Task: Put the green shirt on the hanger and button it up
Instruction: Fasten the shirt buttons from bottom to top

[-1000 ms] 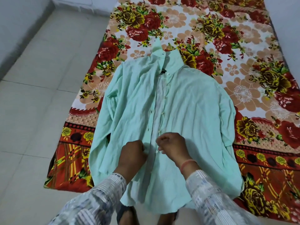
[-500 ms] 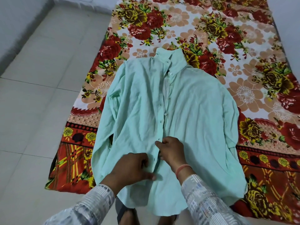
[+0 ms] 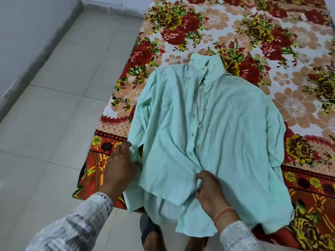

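1. Now the left hand [image 3: 120,164] has left the button placket, where it was half a second ago, and lies out at the left side of the pale mint-green button-up shirt [image 3: 226,134], fingers loosely spread, thumb and fingertips touching the crumpled left sleeve edge. Whether it pinches the cloth, cannot tell.
2. Right hand [image 3: 208,191] has slid lower down the placket than before; its fingers are curled narrow and nip the front edge near the hem.
3. Shirt has shifted little: it lies front-up on the red, orange and cream floral bedsheet [image 3: 293,73], collar away from the camera, hem hanging over the near bed edge.
4. Lower left front panel now lies flipped across the placket, with a loose corner showing above the hem.
5. Hidden: the hanger's body is under the cloth; only a small dark spot shows in the collar opening, too small to identify. The right hand covers the lowest part of the placket. Button state along the middle is hard to read; the upper placket gapes slightly.
6. Cut off: both patterned grey-white sleeves [image 3: 78,225] run out of the bottom of the view; the sheet runs out at top and right.
7. Counts: one shirt, two hands, one orange thread band [image 3: 223,212] on the right wrist, roughly four small buttons discernible.
8. Pale tiled floor [image 3: 54,115] at left.
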`<state>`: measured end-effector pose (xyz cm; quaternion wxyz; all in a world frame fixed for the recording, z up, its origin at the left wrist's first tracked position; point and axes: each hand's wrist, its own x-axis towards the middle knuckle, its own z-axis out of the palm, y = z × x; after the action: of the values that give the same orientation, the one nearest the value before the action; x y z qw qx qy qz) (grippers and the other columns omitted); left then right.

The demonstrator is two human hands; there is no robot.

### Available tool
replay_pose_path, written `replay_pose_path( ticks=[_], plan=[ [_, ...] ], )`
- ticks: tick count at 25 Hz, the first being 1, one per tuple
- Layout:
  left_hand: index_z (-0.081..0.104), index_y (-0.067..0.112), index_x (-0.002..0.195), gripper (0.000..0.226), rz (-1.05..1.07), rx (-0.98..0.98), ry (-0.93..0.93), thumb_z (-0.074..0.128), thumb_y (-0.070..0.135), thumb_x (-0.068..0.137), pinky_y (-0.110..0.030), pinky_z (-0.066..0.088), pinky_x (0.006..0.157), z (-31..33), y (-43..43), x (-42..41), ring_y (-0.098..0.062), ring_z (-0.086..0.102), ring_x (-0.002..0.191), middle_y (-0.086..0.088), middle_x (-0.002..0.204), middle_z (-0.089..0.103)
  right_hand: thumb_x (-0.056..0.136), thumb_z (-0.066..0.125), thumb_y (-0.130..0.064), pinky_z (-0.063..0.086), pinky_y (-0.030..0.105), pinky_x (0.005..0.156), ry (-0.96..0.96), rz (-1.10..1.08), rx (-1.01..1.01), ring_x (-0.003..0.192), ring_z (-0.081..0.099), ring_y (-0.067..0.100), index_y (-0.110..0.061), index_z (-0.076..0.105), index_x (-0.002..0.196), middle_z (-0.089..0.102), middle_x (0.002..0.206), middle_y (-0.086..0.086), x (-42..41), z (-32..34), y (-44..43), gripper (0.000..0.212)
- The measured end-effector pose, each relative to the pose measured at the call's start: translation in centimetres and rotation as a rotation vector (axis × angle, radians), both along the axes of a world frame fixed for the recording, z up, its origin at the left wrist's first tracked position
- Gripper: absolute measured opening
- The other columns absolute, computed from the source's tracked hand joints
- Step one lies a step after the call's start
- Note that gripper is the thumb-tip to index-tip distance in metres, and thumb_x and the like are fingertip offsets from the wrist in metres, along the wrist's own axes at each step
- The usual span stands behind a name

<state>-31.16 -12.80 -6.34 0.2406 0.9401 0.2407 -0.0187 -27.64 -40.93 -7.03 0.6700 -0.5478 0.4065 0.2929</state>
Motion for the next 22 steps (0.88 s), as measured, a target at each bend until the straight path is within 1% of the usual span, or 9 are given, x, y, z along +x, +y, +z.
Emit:
replay_pose_path(
  ticks=[2, 4, 6, 8, 10, 13, 17, 19, 22],
  plan=[
    [0.069, 0.017, 0.118, 0.037, -0.002, 0.016, 0.015, 0.07, 0.002, 0.083, -0.037, 0.048, 0.064, 0.2, 1.2, 0.4, -0.041, 0.073, 0.085, -0.018, 0.104, 0.076, 0.092, 0.077, -0.015, 0.061, 0.045, 0.094, -0.112, 0.166, -0.046, 0.104, 0.078, 0.029, -0.012, 0.077, 0.115, 0.083, 0.113, 0.008, -1.3, 0.0, 0.2, 0.023],
    [0.077, 0.017, 0.102, 0.032, -0.005, 0.093, 0.007, 0.068, -0.003, 0.079, -0.039, 0.051, 0.065, 1.0, 3.4, 0.9, -0.043, 0.073, 0.08, -0.018, 0.102, 0.073, 0.088, 0.083, -0.012, 0.064, 0.045, 0.092, -0.19, 0.351, -0.166, 0.096, 0.081, 0.025, -0.014, 0.079, 0.107, 0.084, 0.104, 0.004, -2.0, 0.4, 0.4, 0.02],
    [0.078, 0.019, 0.095, 0.028, 0.034, 0.216, 0.026, 0.069, -0.001, 0.077, -0.045, 0.056, 0.068, 1.9, 5.6, 1.0, -0.047, 0.072, 0.078, -0.017, 0.104, 0.069, 0.085, 0.085, -0.008, 0.066, 0.043, 0.088, -0.221, 0.402, -0.278, 0.09, 0.081, 0.023, -0.015, 0.08, 0.101, 0.085, 0.098, 0.002, -2.3, -0.4, 0.1, 0.018],
    [0.077, 0.02, 0.098, 0.024, 0.017, 0.232, -0.011, 0.071, 0.004, 0.08, -0.045, 0.058, 0.068, 2.4, 5.5, 0.7, -0.045, 0.071, 0.077, -0.016, 0.103, 0.07, 0.083, 0.087, -0.011, 0.065, 0.039, 0.087, -0.229, 0.418, -0.304, 0.09, 0.08, 0.02, -0.016, 0.08, 0.098, 0.084, 0.095, -0.003, -2.4, -0.6, 0.5, 0.017],
    [0.072, 0.022, 0.099, 0.016, -0.052, 0.036, -0.053, 0.078, 0.018, 0.084, -0.039, 0.057, 0.066, 2.1, 2.8, 0.2, -0.035, 0.07, 0.075, -0.008, 0.093, 0.074, 0.085, 0.085, -0.012, 0.064, 0.037, 0.086, -0.231, 0.405, -0.242, 0.09, 0.081, 0.02, -0.014, 0.08, 0.097, 0.085, 0.094, -0.003, -2.4, -0.3, 1.3, 0.013],
    [0.066, 0.022, 0.098, 0.031, 0.02, -0.232, 0.126, 0.087, 0.036, 0.08, -0.037, 0.053, 0.068, 1.0, -1.6, 0.2, -0.026, 0.068, 0.079, 0.001, 0.085, 0.073, 0.087, 0.082, -0.007, 0.064, 0.04, 0.089, -0.234, 0.439, -0.156, 0.093, 0.081, 0.022, -0.012, 0.079, 0.102, 0.085, 0.098, 0.001, -2.1, 0.0, 2.3, 0.016],
    [0.072, 0.026, 0.094, 0.02, 0.228, -0.392, 0.149, 0.08, 0.015, 0.079, -0.031, 0.053, 0.067, -0.3, -0.7, -0.2, -0.027, 0.074, 0.088, 0.005, 0.086, 0.075, 0.092, 0.074, -0.009, 0.059, 0.037, 0.078, -0.119, 0.284, -0.102, 0.089, 0.078, 0.031, -0.012, 0.08, 0.104, 0.084, 0.1, 0.009, -1.9, -0.6, 1.8, 0.014],
    [0.072, 0.024, 0.097, 0.021, 0.35, -0.372, 0.103, 0.069, 0.009, 0.081, -0.036, 0.06, 0.07, -0.1, 1.1, -0.7, -0.029, 0.074, 0.083, 0.002, 0.088, 0.075, 0.093, 0.071, -0.012, 0.057, 0.036, 0.076, -0.097, 0.184, -0.119, 0.09, 0.076, 0.033, -0.011, 0.08, 0.103, 0.083, 0.1, 0.013, -2.2, -0.9, 0.7, 0.014],
    [0.067, 0.013, 0.112, 0.026, 0.314, -0.158, 0.052, 0.061, 0.003, 0.089, -0.034, 0.044, 0.066, 0.2, 2.4, -2.7, -0.036, 0.068, 0.088, -0.012, 0.098, 0.072, 0.093, 0.076, -0.017, 0.059, 0.034, 0.074, -0.166, 0.2, -0.085, 0.098, 0.078, 0.029, -0.013, 0.08, 0.11, 0.084, 0.105, 0.006, -3.0, -1.3, 0.1, 0.018]
  ],
)
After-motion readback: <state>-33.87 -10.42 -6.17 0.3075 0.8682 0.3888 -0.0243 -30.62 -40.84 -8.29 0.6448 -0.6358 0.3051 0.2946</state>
